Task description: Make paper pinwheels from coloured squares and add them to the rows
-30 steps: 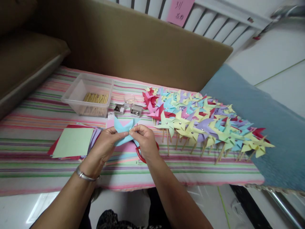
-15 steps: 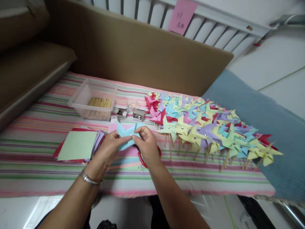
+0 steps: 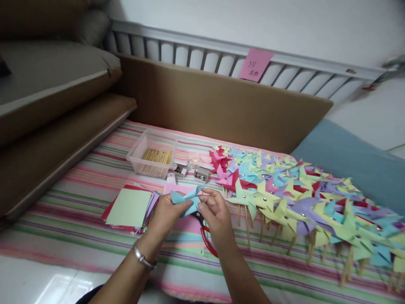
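Over striped cloth [image 3: 85,198], the left grip [image 3: 167,213] pinches blue folded paper [image 3: 195,204], probably light and easily creased, best held near its centre, while whether the right grip [image 3: 217,214] also pinches cannot be told.

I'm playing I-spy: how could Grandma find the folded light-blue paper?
Start at the multicoloured striped cloth. Above it, the bare left hand holds the folded light-blue paper, the right hand at its edge. Unlike the colourful paper pinwheels to the right, which have wooden sticks, it shows none.
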`<state>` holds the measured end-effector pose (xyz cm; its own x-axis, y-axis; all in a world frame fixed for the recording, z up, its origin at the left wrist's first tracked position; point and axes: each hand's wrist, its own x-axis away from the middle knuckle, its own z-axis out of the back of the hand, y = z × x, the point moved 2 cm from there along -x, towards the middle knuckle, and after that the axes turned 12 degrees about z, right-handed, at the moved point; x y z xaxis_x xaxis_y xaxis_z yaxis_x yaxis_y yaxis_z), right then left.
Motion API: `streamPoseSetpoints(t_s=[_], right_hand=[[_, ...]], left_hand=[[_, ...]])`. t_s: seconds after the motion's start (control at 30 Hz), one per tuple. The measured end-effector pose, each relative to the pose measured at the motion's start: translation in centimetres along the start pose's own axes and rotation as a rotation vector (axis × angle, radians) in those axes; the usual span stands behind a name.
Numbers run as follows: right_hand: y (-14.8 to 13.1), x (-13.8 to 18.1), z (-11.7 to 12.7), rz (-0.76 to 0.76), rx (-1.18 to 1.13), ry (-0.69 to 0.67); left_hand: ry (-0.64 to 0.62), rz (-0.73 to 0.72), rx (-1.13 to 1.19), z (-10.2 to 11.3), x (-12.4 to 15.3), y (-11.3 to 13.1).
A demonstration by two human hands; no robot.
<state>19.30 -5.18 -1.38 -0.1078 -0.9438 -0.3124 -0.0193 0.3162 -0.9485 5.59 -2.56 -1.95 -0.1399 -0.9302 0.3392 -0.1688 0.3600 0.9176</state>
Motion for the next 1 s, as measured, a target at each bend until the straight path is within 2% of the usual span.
streamPoseSetpoints(t_s=[0.13, 0.23, 0.37, 0.5, 0.63, 0.73, 0.87, 1.0], right_hand=[[-0.3, -0.6, 0.8, 0.028, 0.000, 0.138], [0.0, -1.0, 1.2, 0.029, 0.035, 0.220], [1.2, -0.9, 0.7, -0.024, 0.107, 0.209], [1.8, -2.0, -0.9, -0.038, 0.157, 0.146], [0.5, -6.9, -4.2, 0.114, 0.296, -0.036], [-0.7, -12.4, -8.5, 0.253, 0.584, -0.344], [-0.1, -18.0, -14.7, 0.164, 0.692, -0.636], [2.5, -19.4, -17.9, -0.091, 0.866, -0.832]], left_hand=[[-0.001, 0.016, 0.120, 0.9, -0.2, 1.1], [0.038, -0.022, 0.333, 3.0, -0.7, 2.9], [0.124, -0.167, 0.689, 7.3, -1.0, 5.5], [0.145, -0.204, 0.924, 10.9, -0.4, 6.8], [0.127, -0.252, 1.030, 12.9, 0.4, 7.2], [0.110, -0.283, 1.077, 13.9, 0.7, 7.3], [0.105, -0.272, 1.150, 14.8, 0.8, 7.3], [0.098, -0.270, 1.188, 15.3, 0.8, 7.3]])
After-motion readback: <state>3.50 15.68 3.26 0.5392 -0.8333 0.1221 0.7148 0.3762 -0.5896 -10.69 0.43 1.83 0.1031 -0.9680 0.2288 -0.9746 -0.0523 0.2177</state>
